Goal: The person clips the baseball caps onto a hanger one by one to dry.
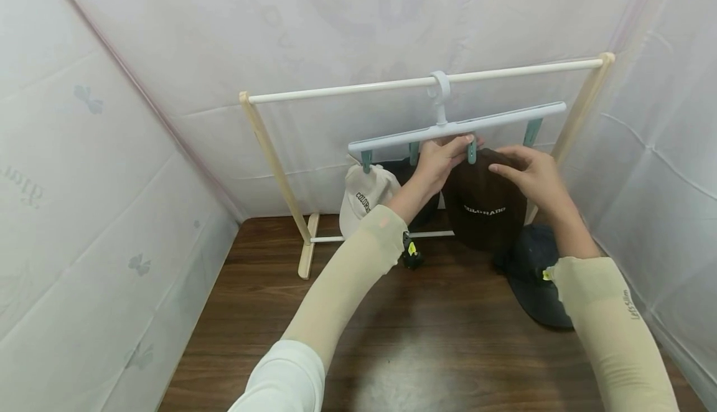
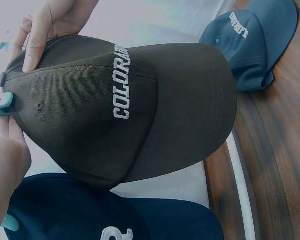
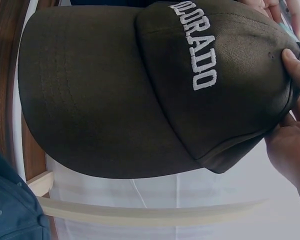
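Note:
A dark brown baseball cap (image 1: 484, 203) with white COLORADO lettering hangs brim down beneath a white hanger (image 1: 403, 138). The right hand (image 1: 534, 175) pinches the cap's upper right edge, thumb on the outside and the other fingers behind. My left hand (image 1: 439, 163) is at a teal clip (image 1: 472, 149) on the hanger bar, its thumb against the clip and fingertips showing behind it. In the left wrist view, that clip (image 2: 1, 104) meets the cap's back edge. Part of the left fingers is hidden behind clip and cap.
A white cap (image 1: 364, 197) and a navy cap (image 2: 85, 210) hang to the left. Another dark blue cap (image 1: 538, 275) lies on the brown table (image 1: 392, 350) at right. The hanger hooks onto a rack's white rod (image 1: 347, 90) between wooden posts (image 1: 274, 163).

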Motion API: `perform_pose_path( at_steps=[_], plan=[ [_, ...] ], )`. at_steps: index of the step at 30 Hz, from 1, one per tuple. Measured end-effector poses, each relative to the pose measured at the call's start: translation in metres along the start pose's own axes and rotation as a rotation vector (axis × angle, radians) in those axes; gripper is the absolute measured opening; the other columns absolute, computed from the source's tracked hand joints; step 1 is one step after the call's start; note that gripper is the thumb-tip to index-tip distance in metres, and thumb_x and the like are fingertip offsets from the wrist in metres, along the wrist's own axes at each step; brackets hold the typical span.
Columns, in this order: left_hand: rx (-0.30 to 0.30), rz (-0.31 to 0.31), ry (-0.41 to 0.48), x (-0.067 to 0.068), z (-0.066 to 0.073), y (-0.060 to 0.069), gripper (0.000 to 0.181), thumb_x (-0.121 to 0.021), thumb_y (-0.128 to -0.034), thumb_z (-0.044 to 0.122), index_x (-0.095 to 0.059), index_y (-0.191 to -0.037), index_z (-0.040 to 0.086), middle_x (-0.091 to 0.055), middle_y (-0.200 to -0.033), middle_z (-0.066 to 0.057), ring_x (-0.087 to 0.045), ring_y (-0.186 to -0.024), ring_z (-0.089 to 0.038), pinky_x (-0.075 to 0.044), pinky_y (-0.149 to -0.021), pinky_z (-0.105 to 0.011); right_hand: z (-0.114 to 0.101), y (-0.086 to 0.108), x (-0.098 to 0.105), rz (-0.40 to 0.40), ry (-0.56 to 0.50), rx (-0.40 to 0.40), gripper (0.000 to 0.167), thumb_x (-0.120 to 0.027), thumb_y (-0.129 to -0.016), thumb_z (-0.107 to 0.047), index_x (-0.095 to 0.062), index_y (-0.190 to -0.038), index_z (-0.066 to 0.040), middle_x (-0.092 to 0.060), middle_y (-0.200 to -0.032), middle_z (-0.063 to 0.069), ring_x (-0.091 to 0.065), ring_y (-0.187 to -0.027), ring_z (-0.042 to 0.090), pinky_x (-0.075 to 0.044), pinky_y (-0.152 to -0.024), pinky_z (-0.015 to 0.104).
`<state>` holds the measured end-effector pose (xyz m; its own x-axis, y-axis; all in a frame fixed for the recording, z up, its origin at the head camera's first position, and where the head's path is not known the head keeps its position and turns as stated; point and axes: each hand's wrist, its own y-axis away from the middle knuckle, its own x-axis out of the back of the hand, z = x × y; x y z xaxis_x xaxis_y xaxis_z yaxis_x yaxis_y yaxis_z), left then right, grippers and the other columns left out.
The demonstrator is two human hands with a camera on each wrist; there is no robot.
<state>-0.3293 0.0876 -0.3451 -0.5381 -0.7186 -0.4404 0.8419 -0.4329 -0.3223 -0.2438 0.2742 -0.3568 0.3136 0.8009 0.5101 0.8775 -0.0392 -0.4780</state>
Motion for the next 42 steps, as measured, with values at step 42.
perform_pose_path(
  at_steps=[42],
  plan=[
    [-0.033, -0.06, -0.075, 0.009, -0.0034, 0.0054, 0.027, -0.06, -0.1006, -0.001, -0.059, -0.127, -0.005, -0.067, -0.116, -0.019, -0.068, -0.113, -0.034, -0.053, -0.101, -0.034, -0.003, 0.0061, -0.0049, -0.014, 0.063, -0.041, 0.043, -0.07, -0.098, -0.035, -0.067, -0.132, -0.008, -0.068, -0.127, 0.016, -0.059, -0.103, -0.006, -0.043, -0.083, 0.01]
  ],
)
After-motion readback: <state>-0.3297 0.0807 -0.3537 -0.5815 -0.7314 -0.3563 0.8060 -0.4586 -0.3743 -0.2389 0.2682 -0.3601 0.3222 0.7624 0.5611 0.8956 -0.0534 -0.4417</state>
